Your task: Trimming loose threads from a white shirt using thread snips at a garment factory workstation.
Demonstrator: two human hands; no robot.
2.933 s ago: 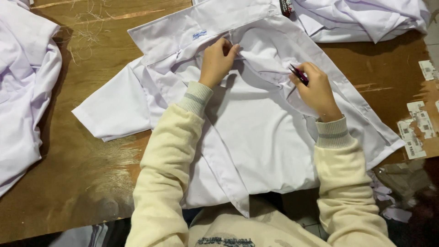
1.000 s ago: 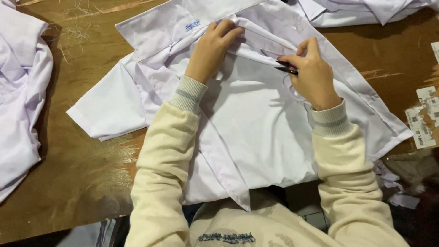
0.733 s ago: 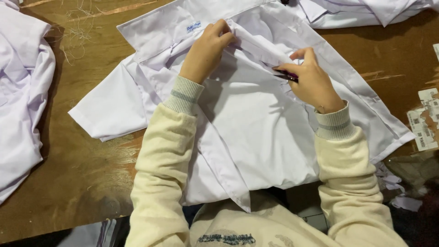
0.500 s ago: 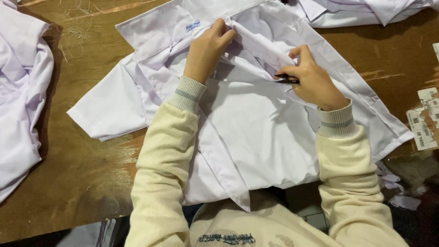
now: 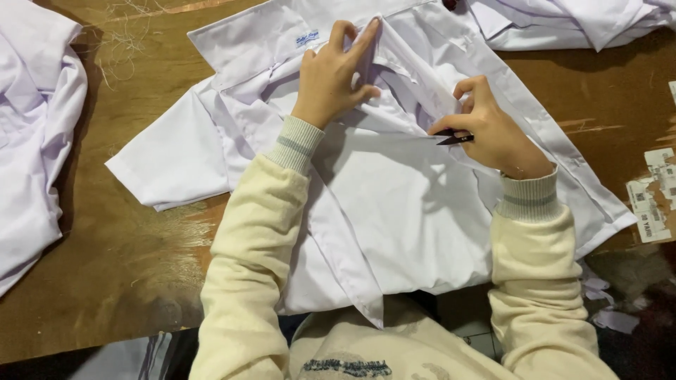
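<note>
Wooden table [image 5: 127, 267]; rumpled white shirt [image 5: 394, 211]

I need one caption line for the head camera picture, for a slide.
Left hand lifts a fold of a white shirt on a wooden table while the right hand holds small black thread snips.

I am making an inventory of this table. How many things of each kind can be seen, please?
White shirts or shirt heaps: 3 (in hand, left heap, top right)
Black thread snips: 1
Paper label clusters: 1
Total: 5
</note>
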